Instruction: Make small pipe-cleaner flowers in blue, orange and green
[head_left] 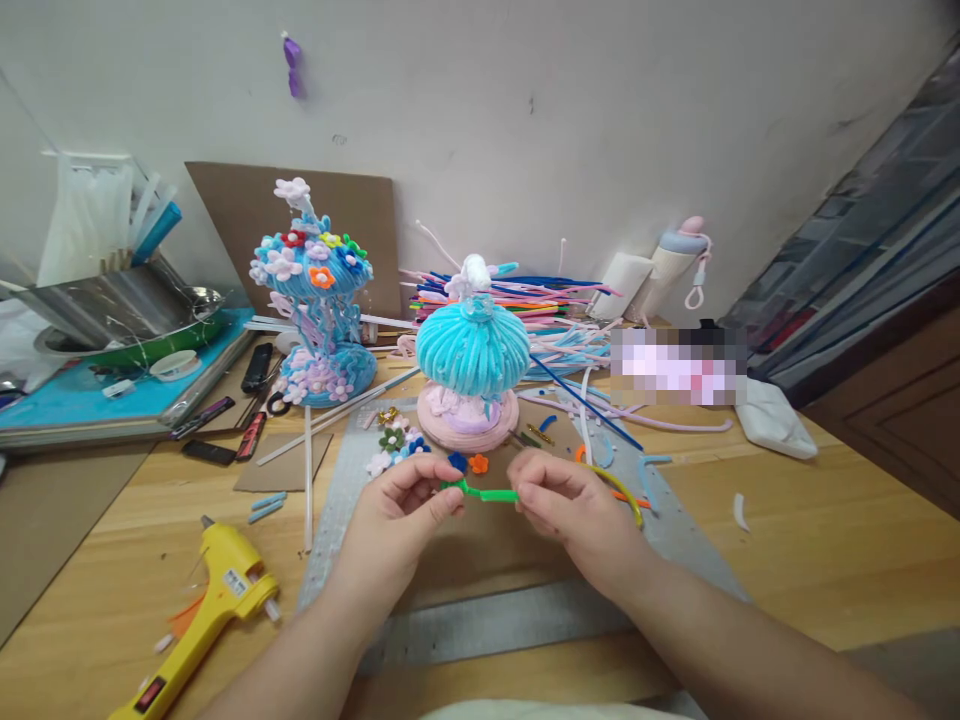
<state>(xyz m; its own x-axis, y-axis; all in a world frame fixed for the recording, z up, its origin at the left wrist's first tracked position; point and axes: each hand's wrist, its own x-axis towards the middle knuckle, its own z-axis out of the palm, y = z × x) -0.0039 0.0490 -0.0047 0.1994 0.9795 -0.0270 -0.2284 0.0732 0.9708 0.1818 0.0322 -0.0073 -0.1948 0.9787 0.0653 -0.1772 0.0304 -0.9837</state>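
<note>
A short bright green pipe cleaner [498, 495] stretches between my hands, bent near its left end. My left hand [401, 505] pinches that bent end with thumb and fingertips. At the other end, the fingers of my right hand [574, 500] close on the pipe cleaner. Just beyond lie an orange flower [478, 463] and a dark blue flower [457, 461]. Several more small fuzzy flowers [393, 438] cluster to the left. Behind them stands a turquoise pipe-cleaner lampshade shape [472, 345] on a round pink base [435, 425]. A yellow-green pipe cleaner [622, 485] curves beside my right hand.
A yellow glue gun [232, 575] lies at the left front. A flower-covered blue pipe-cleaner piece [311, 265] stands at the back left, near a metal pot [127, 305]. Loose pipe cleaners [570, 350] pile along the wall. A grey cutting mat [510, 620] lies beneath my hands.
</note>
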